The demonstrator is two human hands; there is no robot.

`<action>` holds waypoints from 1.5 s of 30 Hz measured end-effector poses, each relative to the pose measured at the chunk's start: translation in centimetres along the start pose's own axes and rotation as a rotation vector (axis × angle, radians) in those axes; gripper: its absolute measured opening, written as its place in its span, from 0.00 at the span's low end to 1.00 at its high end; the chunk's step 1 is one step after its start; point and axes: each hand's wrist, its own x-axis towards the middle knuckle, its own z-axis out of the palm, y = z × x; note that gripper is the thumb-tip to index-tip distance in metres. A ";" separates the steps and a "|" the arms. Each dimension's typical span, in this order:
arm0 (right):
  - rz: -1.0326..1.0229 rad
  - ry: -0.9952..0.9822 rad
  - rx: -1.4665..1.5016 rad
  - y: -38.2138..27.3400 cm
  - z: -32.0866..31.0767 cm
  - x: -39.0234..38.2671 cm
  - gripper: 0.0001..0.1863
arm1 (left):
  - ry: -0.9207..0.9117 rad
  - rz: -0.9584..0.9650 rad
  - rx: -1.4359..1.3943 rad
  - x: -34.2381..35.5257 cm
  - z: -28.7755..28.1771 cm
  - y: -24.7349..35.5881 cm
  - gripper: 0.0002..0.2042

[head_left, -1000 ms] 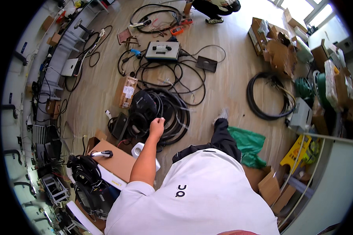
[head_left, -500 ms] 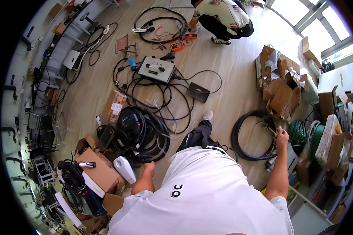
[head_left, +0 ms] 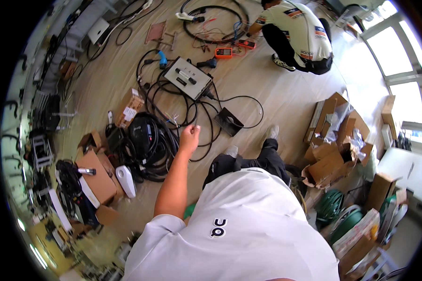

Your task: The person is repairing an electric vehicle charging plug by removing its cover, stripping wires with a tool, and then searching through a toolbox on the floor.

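My left hand (head_left: 190, 137) hangs over the floor in front of me, its fingers curled in, and nothing shows in them. Below and around it lie loops of black cable (head_left: 169, 154) with a black charger unit (head_left: 143, 133) among them. Farther off, a grey metal case (head_left: 187, 77) with a handle on top rests on the floor, cables running out of its corner. Beside it is a flat black box (head_left: 228, 122). A blue plug (head_left: 162, 60) lies at the case's far left. My right hand and forearm are out of sight.
Another person (head_left: 299, 35) squats at the far right beside orange meters (head_left: 224, 52) and coiled cable. Opened cardboard boxes (head_left: 330, 166) and green hose reels (head_left: 330, 206) stand to my right. A carton (head_left: 97, 175) and a white casing (head_left: 125, 181) sit at left.
My view has turned and I have stepped forward. My left arm has swung forward over the cables, while my right arm has left the picture. The crouching person stays by the meters.
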 end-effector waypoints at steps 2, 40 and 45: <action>-0.038 -0.004 -0.062 -4.2 -5.2 4.7 0.21 | 0.173 -0.047 0.033 -0.8 1.2 -1.6 0.18; -0.936 -0.325 -1.015 -40.7 23.8 -12.0 0.11 | 1.480 -1.288 -1.084 -58.2 15.9 -26.2 0.16; -1.087 -0.390 -1.387 -36.7 35.6 -19.8 0.12 | 1.618 -1.145 -1.242 -60.3 5.8 -30.0 0.14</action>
